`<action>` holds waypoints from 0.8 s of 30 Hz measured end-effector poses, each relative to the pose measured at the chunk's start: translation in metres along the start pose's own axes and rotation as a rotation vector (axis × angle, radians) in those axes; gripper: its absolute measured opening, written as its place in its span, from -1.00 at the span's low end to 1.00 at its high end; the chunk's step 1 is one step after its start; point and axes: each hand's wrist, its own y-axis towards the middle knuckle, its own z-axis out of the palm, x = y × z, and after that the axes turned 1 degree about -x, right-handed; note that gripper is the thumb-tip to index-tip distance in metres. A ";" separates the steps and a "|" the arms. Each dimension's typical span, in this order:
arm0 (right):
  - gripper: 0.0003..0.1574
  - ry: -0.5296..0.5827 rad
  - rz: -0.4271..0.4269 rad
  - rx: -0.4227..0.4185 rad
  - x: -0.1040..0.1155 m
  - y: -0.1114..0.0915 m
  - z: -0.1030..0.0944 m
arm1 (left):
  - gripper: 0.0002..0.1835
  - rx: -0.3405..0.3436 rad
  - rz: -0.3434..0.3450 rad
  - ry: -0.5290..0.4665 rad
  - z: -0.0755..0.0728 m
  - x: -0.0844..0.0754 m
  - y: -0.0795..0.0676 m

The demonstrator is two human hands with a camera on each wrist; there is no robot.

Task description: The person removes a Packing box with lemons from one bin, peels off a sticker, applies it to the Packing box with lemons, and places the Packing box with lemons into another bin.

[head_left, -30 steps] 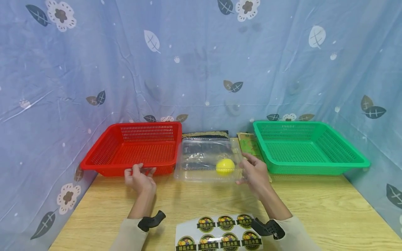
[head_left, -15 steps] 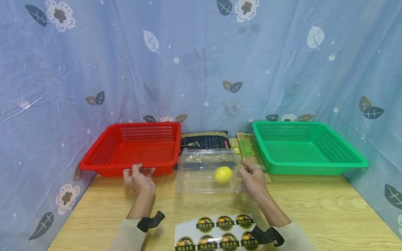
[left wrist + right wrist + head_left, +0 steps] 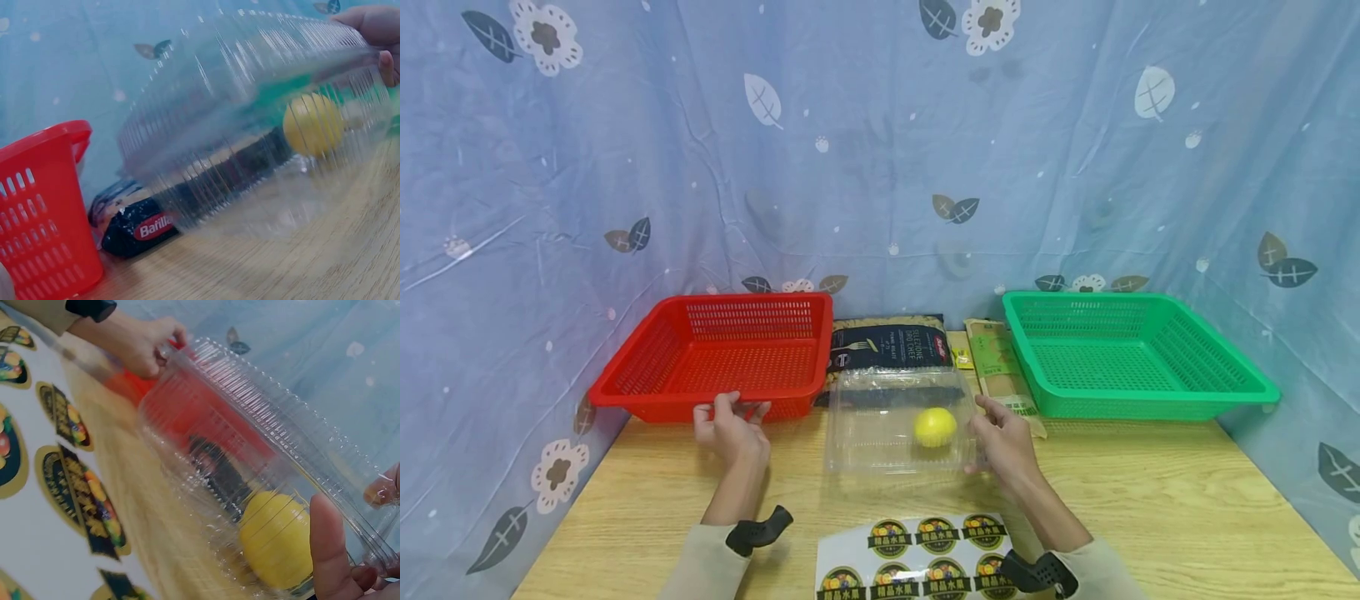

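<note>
My right hand (image 3: 1003,437) grips the right end of a clear plastic clamshell box (image 3: 872,433). A single yellow lemon (image 3: 935,427) lies inside, close to that end. The right wrist view shows the thumb along the box's near wall, with the lemon (image 3: 275,540) beside it. My left hand (image 3: 735,429) holds the front rim of the red plastic basket (image 3: 715,408), thumb over the edge. In the left wrist view the box (image 3: 219,169) hangs tilted above the wooden table.
A dark pasta packet (image 3: 887,343) lies behind the box, and a brown-green packet (image 3: 997,358) beside the green basket (image 3: 1150,403). The sheet of round fruit stickers (image 3: 850,546) lies at the front. A patterned curtain (image 3: 880,167) encloses the back and sides.
My right hand has brought the box with the lemon down and toward me, uncovering more of the pasta packet. My left hand stays at the red basket's rim.
</note>
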 end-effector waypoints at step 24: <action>-0.23 -0.029 -0.049 -0.017 -0.011 -0.011 0.002 | -0.82 0.055 -0.094 0.013 -0.007 -0.008 -0.006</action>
